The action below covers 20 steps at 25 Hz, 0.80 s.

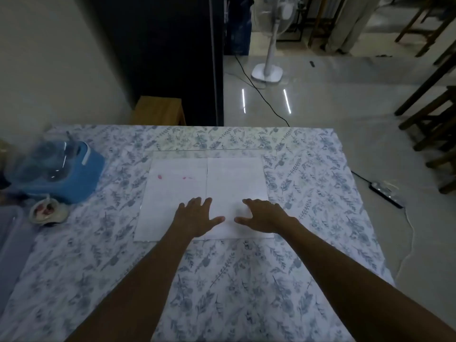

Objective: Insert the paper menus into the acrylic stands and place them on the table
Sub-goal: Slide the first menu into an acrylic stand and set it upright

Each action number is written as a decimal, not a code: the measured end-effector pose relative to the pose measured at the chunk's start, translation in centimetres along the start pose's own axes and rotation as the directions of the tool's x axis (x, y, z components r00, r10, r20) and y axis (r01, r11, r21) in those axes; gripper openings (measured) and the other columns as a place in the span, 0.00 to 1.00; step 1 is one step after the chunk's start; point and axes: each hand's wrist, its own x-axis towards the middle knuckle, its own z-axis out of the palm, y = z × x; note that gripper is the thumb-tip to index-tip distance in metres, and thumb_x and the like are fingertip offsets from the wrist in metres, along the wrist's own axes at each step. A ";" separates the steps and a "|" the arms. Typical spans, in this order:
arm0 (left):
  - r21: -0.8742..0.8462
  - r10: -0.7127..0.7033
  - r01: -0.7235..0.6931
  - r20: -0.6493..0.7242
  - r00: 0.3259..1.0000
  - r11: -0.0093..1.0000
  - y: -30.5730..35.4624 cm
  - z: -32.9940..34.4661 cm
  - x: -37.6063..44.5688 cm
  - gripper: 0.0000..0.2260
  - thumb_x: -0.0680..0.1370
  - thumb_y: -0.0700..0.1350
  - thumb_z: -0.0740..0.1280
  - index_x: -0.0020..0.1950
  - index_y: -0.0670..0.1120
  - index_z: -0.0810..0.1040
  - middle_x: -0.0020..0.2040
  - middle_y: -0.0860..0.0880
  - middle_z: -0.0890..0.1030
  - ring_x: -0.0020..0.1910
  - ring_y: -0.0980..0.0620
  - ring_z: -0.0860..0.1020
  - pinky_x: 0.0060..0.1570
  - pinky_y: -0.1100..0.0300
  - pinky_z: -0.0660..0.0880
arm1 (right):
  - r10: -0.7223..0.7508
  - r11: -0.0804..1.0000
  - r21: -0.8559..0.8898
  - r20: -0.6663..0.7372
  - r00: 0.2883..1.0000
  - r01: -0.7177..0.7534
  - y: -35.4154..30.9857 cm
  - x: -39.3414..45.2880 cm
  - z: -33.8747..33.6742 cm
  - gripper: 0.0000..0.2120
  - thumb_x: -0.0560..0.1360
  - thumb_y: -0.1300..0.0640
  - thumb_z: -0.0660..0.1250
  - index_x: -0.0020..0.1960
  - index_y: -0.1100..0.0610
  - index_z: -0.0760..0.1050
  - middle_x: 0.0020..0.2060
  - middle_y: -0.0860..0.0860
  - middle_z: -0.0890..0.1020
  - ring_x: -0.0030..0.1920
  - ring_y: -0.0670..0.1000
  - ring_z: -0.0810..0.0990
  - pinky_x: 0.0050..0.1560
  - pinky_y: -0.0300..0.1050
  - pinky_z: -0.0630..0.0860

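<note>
Two white paper sheets lie side by side in the middle of the table: the left sheet (172,183) has small pink marks, the right sheet (235,178) is plain. A clear acrylic stand (209,153) lies flat with them; its far edge shows just beyond the papers. Whether the papers are inside it or under it I cannot tell. My left hand (196,217) rests flat, fingers spread, on the seam between the sheets. My right hand (262,217) rests flat on the right sheet near its front edge. Neither hand grips anything.
The table (308,218) wears a blue floral cloth. At its left stand a blue appliance with a clear dome (59,166), a small white cup (48,212) and a plastic bin (11,235). On the floor beyond are a fan (267,70) and a power strip (386,193).
</note>
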 end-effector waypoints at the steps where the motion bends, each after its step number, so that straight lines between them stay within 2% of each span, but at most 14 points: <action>1: 0.000 0.001 -0.001 -0.013 1.000 1.000 0.1 0.4 0.1 0.39 0.76 0.71 0.53 0.80 0.50 0.53 0.79 0.41 0.57 0.78 0.43 0.56 0.73 0.42 0.55 | 0.014 1.000 0.003 0.001 1.000 -0.014 0.3 -0.1 0.2 0.42 0.74 0.28 0.58 0.79 0.51 0.57 0.76 0.55 0.68 0.73 0.59 0.69 0.71 0.62 0.66; 5: 0.031 0.063 -0.061 -0.068 0.996 0.998 0.8 2.8 0.5 0.43 0.74 0.70 0.60 0.80 0.52 0.45 0.81 0.41 0.49 0.79 0.41 0.51 0.74 0.41 0.54 | 0.081 0.996 0.032 -0.061 0.995 -0.079 2.3 -0.1 1.8 0.37 0.76 0.33 0.60 0.77 0.53 0.60 0.74 0.56 0.70 0.71 0.59 0.71 0.67 0.60 0.72; 8: 0.087 0.106 -0.099 -0.079 0.991 0.991 0.8 4.0 1.4 0.48 0.71 0.70 0.65 0.80 0.52 0.44 0.81 0.41 0.44 0.79 0.41 0.46 0.74 0.41 0.53 | 0.104 0.994 0.046 -0.118 0.988 -0.099 2.7 -0.3 2.7 0.34 0.77 0.37 0.61 0.76 0.54 0.62 0.73 0.56 0.70 0.70 0.60 0.71 0.65 0.60 0.74; 12: 0.138 0.187 -0.173 -0.098 0.977 0.975 0.9 5.2 3.3 0.53 0.67 0.72 0.67 0.80 0.53 0.42 0.81 0.41 0.39 0.79 0.40 0.41 0.75 0.39 0.49 | 0.240 0.967 0.134 -0.182 0.954 -0.218 3.3 -0.5 4.0 0.31 0.78 0.41 0.64 0.74 0.56 0.62 0.70 0.59 0.70 0.65 0.62 0.74 0.62 0.60 0.76; 16: 0.124 0.234 -0.224 -0.075 0.969 0.967 0.2 6.3 4.0 0.53 0.66 0.75 0.63 0.80 0.55 0.40 0.80 0.43 0.36 0.79 0.39 0.38 0.74 0.38 0.45 | 0.441 0.885 0.281 -0.246 0.863 -0.371 3.2 -0.7 5.7 0.27 0.78 0.44 0.65 0.71 0.58 0.64 0.63 0.60 0.73 0.59 0.62 0.77 0.57 0.58 0.79; 20: 0.153 0.266 -0.248 -0.114 0.957 0.957 -0.6 7.0 3.6 0.49 0.68 0.76 0.56 0.80 0.54 0.43 0.80 0.42 0.36 0.79 0.38 0.39 0.74 0.36 0.47 | 0.508 0.838 0.383 -0.286 0.812 -0.389 1.4 -0.3 7.0 0.26 0.78 0.46 0.66 0.69 0.59 0.66 0.60 0.61 0.73 0.56 0.63 0.78 0.54 0.57 0.79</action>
